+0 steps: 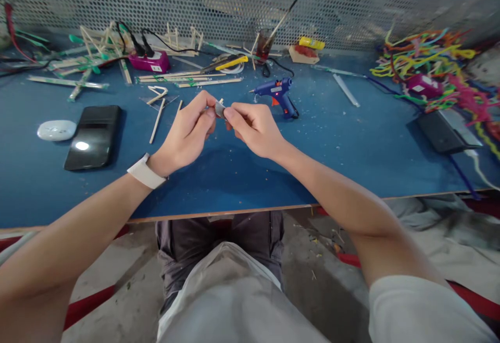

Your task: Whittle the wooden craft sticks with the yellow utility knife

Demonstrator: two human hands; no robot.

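Over the middle of the blue table, my two hands meet fingertip to fingertip. A small grey strip [220, 109], perhaps sandpaper, is pinched between them. A pale bit of wood [221, 101] sticks up just behind the strip. My left hand [191, 130] is closed with thumb and forefinger at the strip's left end. On the other end, the thumb and curled fingers of my right hand [255, 128] grip it. What lies beneath the fingers is hidden. A blue hot glue gun [276, 92] with a lit red light rests just beyond my right hand.
Left of my hands lie loose wooden sticks [157, 121], a black phone [94, 137] and a white mouse [57, 130]. Farther back are a yellow cutter [232, 62], a purple power socket [149, 62] and a cup [265, 44]. Tangled colourful strands [425, 56] and a black box [445, 130] occupy the right.
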